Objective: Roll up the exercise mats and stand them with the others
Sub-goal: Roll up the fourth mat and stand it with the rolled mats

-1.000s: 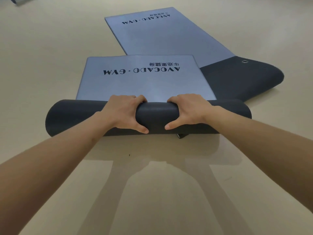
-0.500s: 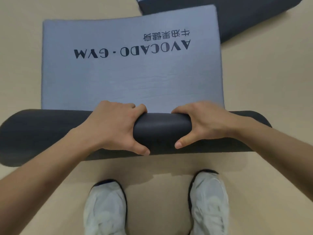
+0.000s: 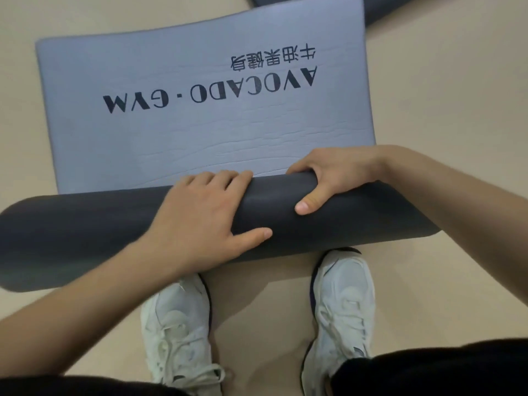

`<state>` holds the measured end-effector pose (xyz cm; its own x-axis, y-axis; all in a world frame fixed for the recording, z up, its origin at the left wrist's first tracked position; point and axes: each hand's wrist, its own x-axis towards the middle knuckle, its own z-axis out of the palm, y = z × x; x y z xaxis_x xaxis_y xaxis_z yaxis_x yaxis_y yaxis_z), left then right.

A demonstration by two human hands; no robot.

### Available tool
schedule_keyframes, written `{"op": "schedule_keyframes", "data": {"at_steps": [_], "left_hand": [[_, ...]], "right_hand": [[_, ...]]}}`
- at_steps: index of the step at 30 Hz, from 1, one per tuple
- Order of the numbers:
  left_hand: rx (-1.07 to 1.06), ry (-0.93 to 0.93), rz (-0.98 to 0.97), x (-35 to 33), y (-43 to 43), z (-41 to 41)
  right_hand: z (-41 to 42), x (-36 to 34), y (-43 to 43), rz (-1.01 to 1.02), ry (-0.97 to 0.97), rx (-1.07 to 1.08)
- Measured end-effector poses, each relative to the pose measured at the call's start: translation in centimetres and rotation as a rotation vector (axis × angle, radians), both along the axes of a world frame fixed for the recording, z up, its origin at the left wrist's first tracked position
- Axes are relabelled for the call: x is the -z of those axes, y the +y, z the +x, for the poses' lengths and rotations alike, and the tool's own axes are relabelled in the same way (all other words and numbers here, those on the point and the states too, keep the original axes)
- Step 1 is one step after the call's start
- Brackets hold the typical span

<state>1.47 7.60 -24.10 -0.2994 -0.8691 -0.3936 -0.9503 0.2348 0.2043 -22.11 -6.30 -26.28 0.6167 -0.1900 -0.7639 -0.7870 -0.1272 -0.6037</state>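
Note:
A grey-blue exercise mat printed "AVOCADO · GYM" lies flat on the beige floor. Its near part is wound into a thick dark roll lying across the view. My left hand lies flat over the top of the roll near its middle, fingers spread, thumb on the near side. My right hand grips the roll further right, fingers curled over its far side and thumb pressed on the near side. A second dark mat shows at the top edge, mostly out of frame.
My two white sneakers stand on the floor just behind the roll, about shoulder-width apart, the right one almost touching the roll. Dark shorts fill the bottom corners. Bare beige floor lies on both sides of the mat.
The view tipped down and closer, so my feet came into frame. The roll has grown thicker and moved further along the mat. My left hand went from a curled grip to lying flat.

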Motion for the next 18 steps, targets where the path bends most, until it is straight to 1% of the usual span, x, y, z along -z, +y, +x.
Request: {"op": "schedule_keyframes", "data": {"at_steps": [2, 3, 5, 7, 10, 12, 14, 16, 18], "left_hand": [[-0.022, 0.007, -0.112, 0.7, 1.5, -0.7], [-0.026, 0.010, -0.137, 1.0, 1.8, -0.8], [-0.023, 0.022, -0.145, 1.1, 1.5, -0.9], [-0.022, 0.030, -0.143, 1.1, 0.7, -0.7], [-0.029, 0.023, -0.105, 0.9, -1.2, -0.4], [-0.040, 0.039, -0.041, 1.1, -3.1, 0.0], [-0.068, 0.082, 0.053, 1.8, -5.4, 0.6], [-0.114, 0.158, 0.144, 2.7, -7.8, 1.4], [-0.167, 0.255, 0.204, 3.2, -9.7, 2.0]], "right_hand": [[0.1, 0.1, 0.2, -0.016, 0.026, -0.026], [0.1, 0.1, 0.3, -0.029, 0.043, -0.040], [0.2, -0.1, 0.4, -0.073, 0.079, -0.063], [0.3, -0.8, 0.4, -0.168, 0.102, -0.080], [0.4, -2.1, 0.9, -0.448, 0.089, -0.060], [0.7, -2.2, 2.2, -0.734, -0.003, -0.008], [1.0, -1.8, 4.7, -1.007, -0.141, 0.076], [0.9, -0.9, 7.7, -1.146, -0.199, 0.152], [0.4, 0.5, 9.9, -1.199, -0.133, 0.090]]}}
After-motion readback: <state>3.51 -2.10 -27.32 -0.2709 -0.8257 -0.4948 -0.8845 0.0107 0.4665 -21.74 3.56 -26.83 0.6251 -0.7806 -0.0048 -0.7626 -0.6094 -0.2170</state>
